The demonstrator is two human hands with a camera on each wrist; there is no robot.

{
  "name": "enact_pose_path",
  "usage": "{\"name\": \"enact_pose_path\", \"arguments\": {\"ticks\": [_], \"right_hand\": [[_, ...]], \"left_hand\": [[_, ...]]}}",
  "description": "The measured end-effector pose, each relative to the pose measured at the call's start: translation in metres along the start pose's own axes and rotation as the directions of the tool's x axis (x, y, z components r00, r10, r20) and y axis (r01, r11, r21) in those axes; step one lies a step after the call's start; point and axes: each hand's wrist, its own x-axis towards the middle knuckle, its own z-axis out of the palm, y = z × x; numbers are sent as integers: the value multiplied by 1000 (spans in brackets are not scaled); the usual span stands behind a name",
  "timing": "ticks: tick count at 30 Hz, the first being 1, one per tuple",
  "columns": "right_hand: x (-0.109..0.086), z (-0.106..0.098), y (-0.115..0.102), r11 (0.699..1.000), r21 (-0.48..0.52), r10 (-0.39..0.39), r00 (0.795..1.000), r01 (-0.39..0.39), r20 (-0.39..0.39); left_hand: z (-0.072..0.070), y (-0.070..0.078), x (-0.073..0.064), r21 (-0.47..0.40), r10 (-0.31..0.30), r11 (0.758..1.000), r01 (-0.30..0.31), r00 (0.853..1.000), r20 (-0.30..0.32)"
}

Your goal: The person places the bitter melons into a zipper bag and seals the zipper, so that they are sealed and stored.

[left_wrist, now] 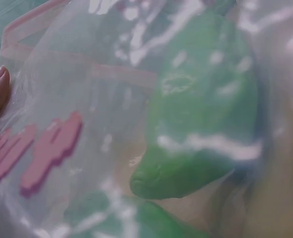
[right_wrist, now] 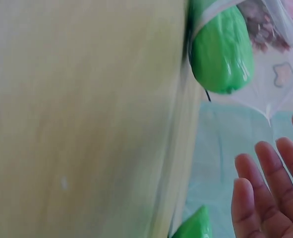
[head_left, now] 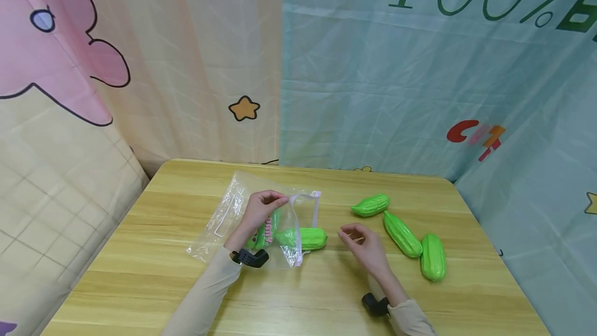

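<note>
Bag, perhaps two gourds, left-wrist view.

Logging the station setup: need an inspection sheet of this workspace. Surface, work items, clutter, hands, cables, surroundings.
Surface: wood-grain table, light-toned.
Work items: clear bag, mouth open; one jutting gourd partly out of it; more green inside, count unclear. Three loose gourds right of the bag.
Clutter: nothing seen.
Hands: left hand pinches the bag at its mouth; right hand touches no gourd, between the bag and the loose gourds. Black wrist devices on both wrists.
Cables: nothing seen.
Surroundings: printed curtains, beige curtain on the left, blue curtain on the right.
</note>
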Motion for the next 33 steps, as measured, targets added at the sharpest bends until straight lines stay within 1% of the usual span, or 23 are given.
{"name": "enact_pose_path", "arguments": {"ticks": [2, 5, 8, 10, 12, 19, 22, 25, 29, 30, 33], "right_hand": [[1, -5, 1, 1000, 2, -6, 1000, 6, -29], [2, -13, 3, 999, -11, -40, 996, 39, -76], [2, -21, 5, 997, -43, -74, 989, 69, -131], [2, -27, 7, 995, -64, -82, 983, 72, -164], [1, -33, 8, 995, -78, -74, 979, 60, -190], [2, -54, 13, 990, -140, -65, 968, 31, -243], [0, -62, 17, 989, -149, -59, 960, 19, -274], [-2, -70, 22, 986, -169, -68, 942, 12, -329], [-6, -83, 28, 973, -230, -81, 922, -9, -379], [-7, -86, 29, 972, -236, -77, 921, -16, -381], [-11, -96, 30, 966, -250, -39, 928, -60, -372]], "left_hand": [[0, -2, 0, 5, 1, 1000, -1, 1000, -5], [1, -2, 0, 7, 8, 1000, -8, 1000, -11], [1, -1, -2, 1, 16, 1000, -16, 1000, -13], [1, -1, -2, -2, 21, 1000, -21, 1000, -11], [1, -1, -2, -8, 25, 1000, -25, 1000, -10], [3, 27, -13, 17, 14, 1000, -15, 1000, 9], [3, 27, -13, 22, 13, 1000, -13, 1000, 13], [3, 28, -13, 21, 20, 1000, -20, 1000, 17], [3, 28, -13, 16, 24, 1000, -24, 1000, 17], [2, 28, -13, 17, 24, 1000, -24, 1000, 16], [2, 28, -13, 19, 22, 1000, -23, 1000, 15]]}}
